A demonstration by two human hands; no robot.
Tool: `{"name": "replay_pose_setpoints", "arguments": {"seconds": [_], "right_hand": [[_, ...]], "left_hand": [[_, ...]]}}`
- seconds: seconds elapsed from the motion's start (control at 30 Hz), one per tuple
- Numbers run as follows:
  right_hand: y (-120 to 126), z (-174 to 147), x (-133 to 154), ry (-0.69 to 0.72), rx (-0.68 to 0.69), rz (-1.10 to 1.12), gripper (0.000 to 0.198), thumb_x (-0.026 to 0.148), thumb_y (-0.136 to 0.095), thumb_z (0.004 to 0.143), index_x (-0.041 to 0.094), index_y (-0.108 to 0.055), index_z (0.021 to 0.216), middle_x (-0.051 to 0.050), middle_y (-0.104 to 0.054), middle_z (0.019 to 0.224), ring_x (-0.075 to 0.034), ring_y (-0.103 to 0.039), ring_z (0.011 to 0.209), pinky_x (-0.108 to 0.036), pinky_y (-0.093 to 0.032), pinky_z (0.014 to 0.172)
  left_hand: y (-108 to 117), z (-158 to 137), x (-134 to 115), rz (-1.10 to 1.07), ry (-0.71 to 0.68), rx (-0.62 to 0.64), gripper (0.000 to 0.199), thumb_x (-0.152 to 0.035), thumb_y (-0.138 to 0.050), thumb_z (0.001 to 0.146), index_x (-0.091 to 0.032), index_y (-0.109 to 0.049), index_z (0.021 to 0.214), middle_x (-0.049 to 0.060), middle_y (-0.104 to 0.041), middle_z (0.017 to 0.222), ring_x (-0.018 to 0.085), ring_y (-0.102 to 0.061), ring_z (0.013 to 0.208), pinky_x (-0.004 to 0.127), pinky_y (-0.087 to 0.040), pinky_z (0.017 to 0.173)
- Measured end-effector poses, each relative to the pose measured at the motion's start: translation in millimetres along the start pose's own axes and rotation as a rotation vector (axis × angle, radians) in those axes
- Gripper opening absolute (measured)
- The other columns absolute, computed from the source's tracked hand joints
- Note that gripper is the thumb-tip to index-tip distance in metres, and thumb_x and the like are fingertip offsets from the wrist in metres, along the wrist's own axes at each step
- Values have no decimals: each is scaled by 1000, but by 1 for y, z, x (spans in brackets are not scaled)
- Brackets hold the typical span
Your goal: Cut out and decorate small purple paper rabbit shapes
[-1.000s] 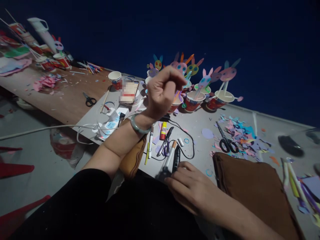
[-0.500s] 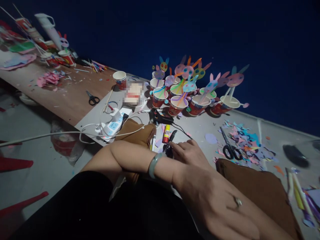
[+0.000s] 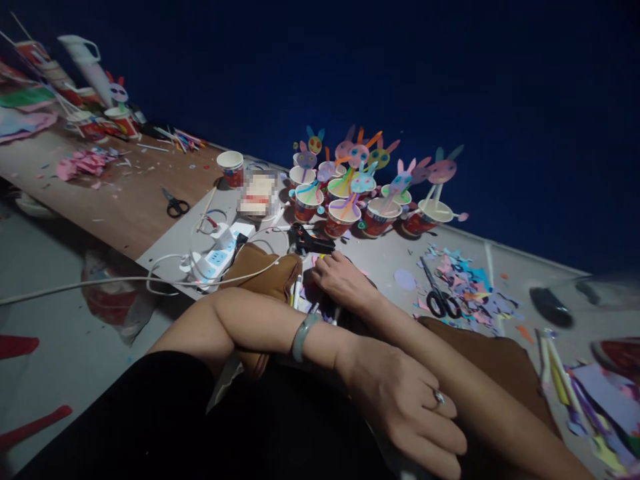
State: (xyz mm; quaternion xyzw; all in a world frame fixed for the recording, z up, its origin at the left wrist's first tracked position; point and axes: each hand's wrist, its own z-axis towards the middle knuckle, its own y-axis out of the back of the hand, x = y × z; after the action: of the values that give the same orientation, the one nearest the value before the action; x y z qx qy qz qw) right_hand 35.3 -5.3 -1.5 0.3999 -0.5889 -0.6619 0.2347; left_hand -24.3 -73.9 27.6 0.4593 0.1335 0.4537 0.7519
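My right hand (image 3: pixel 343 280) reaches across the table with its fingers curled around a glue stick, of which a sliver of yellow (image 3: pixel 323 256) shows beyond the knuckles; the rest of the stick is covered. My left hand (image 3: pixel 407 403), with a ring and a pale green bangle (image 3: pixel 304 337) at its wrist, is low in front of my lap. Its fingers are folded downward, and whatever may be in them is hidden. Just beyond my right hand lies a black corded tool (image 3: pixel 313 240). A white pen (image 3: pixel 297 292) lies to its left.
Paper cups (image 3: pixel 344 217) with rabbit-faced paper figures stand along the back. A power strip (image 3: pixel 225 257) and white cables are at left. Black scissors (image 3: pixel 440 293) lie by paper scraps (image 3: pixel 465 273) at right. Brown cloth (image 3: pixel 493 360) lies beyond my right forearm.
My right hand has moved left and away from me, from beside a black object onto the glue stick. My left hand has shifted slightly. The whole view has slid left.
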Motion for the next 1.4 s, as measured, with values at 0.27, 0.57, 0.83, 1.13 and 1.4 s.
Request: {"name": "replay_pose_setpoints", "arguments": {"seconds": [0.27,0.57,0.83,1.13,1.4], "right_hand": [[-14,-67,-29,-374,-399,433,14,26,-51,92,18,-61,98,-6,-67,80,-19,-57,74,-34,-39,72],[-27,-168,-80,-1192,-728,1023,39,48,-60,85,22,-58,115,-7,-69,75,-20,-61,59,-37,-50,61],[-48,-185,-73,-1013,-413,721,41,38,-48,91,18,-57,126,-13,-75,98,-29,-70,96,-48,-50,90],[-36,-185,-64,-715,-284,592,41,17,-51,82,21,-57,122,-12,-72,108,-30,-65,104,-47,-49,92],[-42,-165,-35,-473,-60,484,45,4,-48,76,21,-62,115,-12,-67,116,-26,-62,107,-41,-48,90]], "left_hand": [[4,-23,31,17,397,-50,32,-37,-43,94,-28,-69,110,5,-68,118,18,-60,110,31,-47,93],[-18,-39,60,-12,1069,354,32,-27,-39,93,-12,-63,107,16,-63,116,29,-52,111,42,-40,87],[-62,-47,74,-112,1047,537,59,-51,-35,94,-16,-45,140,14,-42,152,33,-33,136,53,-24,108],[-31,-61,93,-259,1152,639,67,-35,-44,89,-13,-30,151,17,-54,140,34,-37,136,54,-15,112],[-12,-67,100,-282,1151,739,52,-16,-40,86,-18,-46,138,11,-63,129,29,-46,125,55,-14,112]]}}
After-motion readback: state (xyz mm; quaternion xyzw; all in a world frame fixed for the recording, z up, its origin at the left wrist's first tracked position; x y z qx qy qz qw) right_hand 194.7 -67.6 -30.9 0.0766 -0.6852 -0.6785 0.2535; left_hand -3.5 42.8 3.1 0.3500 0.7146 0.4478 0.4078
